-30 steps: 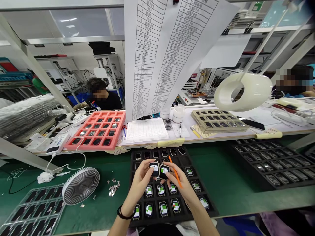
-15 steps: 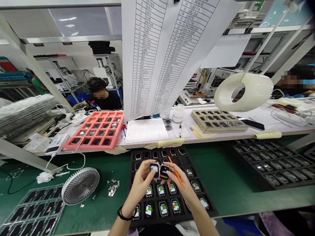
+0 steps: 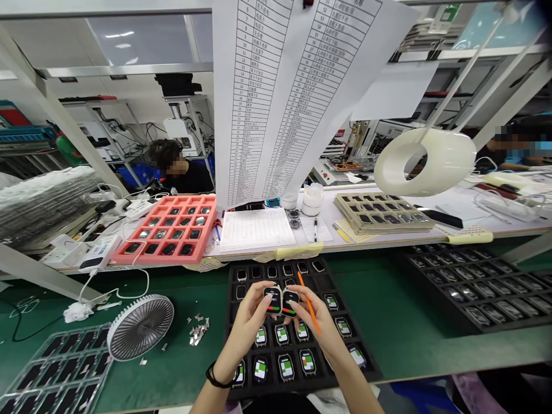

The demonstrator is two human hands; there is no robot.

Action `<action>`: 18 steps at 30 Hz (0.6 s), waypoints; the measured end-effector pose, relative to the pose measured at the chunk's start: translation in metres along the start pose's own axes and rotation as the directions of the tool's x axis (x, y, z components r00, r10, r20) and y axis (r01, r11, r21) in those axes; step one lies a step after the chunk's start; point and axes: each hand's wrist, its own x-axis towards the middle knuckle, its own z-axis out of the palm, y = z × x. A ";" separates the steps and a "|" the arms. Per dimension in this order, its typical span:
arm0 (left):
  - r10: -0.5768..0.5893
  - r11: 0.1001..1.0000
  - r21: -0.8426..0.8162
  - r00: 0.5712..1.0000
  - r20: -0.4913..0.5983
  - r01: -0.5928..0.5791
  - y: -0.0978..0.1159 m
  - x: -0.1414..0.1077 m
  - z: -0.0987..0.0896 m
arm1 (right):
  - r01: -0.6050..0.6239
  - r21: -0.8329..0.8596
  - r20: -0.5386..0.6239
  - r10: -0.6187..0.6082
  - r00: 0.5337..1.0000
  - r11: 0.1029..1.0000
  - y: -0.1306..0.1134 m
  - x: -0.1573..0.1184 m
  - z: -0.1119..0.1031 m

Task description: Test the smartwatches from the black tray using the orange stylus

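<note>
My left hand [image 3: 250,310] is closed on a smartwatch case [image 3: 272,300], its thumb on the lit screen. A second smartwatch case [image 3: 290,303] sits in my right hand [image 3: 318,316], side by side with the first, and that thumb also rests on the glass. Both screens are dark with a red and green strip low down. An orange stick-like tool [image 3: 309,301], perhaps a pen, is tucked between the fingers of my right hand. Below both hands lies a black foam tray [image 3: 297,393] with several watch cases in its pockets, many showing green and white screens.
To the left stand a small white fan [image 3: 141,328], a pile of metal bits [image 3: 199,331] and a clear tray [image 3: 56,368]. The shelf carries a red tray [image 3: 202,248] and a beige tray [image 3: 375,226]. At right is another black tray [image 3: 463,319]. A paper list [image 3: 276,115] hangs ahead.
The left watch's screen has gone from a white and green picture to a dark one with a red-green strip. The orange tool has shifted slightly; both hands stay nearly in place.
</note>
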 end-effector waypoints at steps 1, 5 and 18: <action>0.001 1.000 0.006 1.000 0.007 -0.001 0.001 0.000 0.000 | -0.001 -0.002 -0.004 0.001 1.000 1.000 0.000 0.000 0.000; 0.018 0.998 0.051 0.997 0.069 -0.022 0.007 -0.003 0.002 | -0.001 0.022 0.003 0.001 1.000 1.000 0.000 -0.002 -0.003; 0.134 0.958 -0.278 0.967 0.218 -0.070 0.019 -0.024 -0.006 | -0.004 0.302 0.112 -0.031 0.993 0.953 -0.007 -0.016 -0.014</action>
